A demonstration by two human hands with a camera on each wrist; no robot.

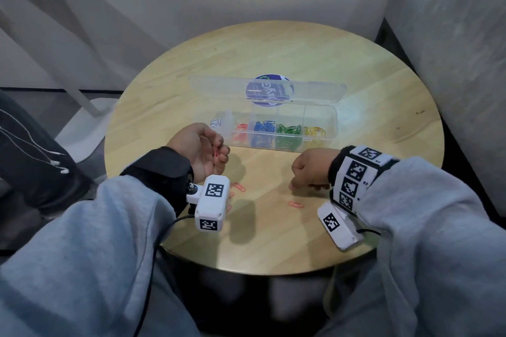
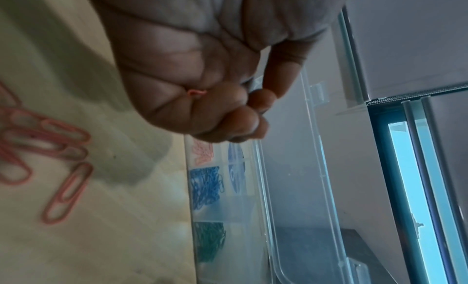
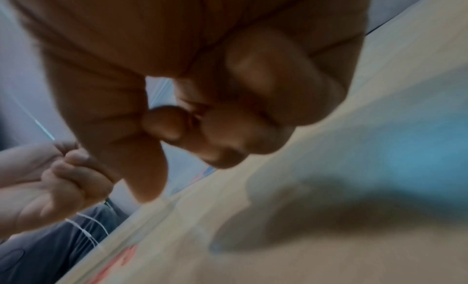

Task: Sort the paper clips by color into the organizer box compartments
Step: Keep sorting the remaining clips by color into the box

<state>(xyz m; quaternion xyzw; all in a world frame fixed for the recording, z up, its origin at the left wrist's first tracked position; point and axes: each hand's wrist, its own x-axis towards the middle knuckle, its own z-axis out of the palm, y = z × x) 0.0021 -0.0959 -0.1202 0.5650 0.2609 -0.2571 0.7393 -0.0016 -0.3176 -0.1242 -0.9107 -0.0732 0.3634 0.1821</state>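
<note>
I see my left hand (image 1: 201, 149), left of centre in the head view, cupping a small red wire paper clip (image 1: 216, 152): light, springy, slippery, best pinched across its flat loops. My right hand (image 1: 308, 169), centre-right, curls fingertips onto the round wooden table (image 1: 383, 107); whether it pinches anything, I cannot tell. Loose red paper clips (image 1: 296, 204) lie below centre; the clear plastic organizer box (image 1: 335, 120) sits mid-frame.

right hand (image 1: 306, 169): fingertips are curling under at 7 o'clock, contents hiding, right wrist view blurring | left hand (image 1: 201, 149): fingers are covering most of a red clip (image 1: 216, 152) | loose red clips (image 1: 238, 187): wrist camera (image 1: 212, 206) is partly hiding them | box (image 1: 320, 142): clips at 9 o'clock are showing too small to count
</note>
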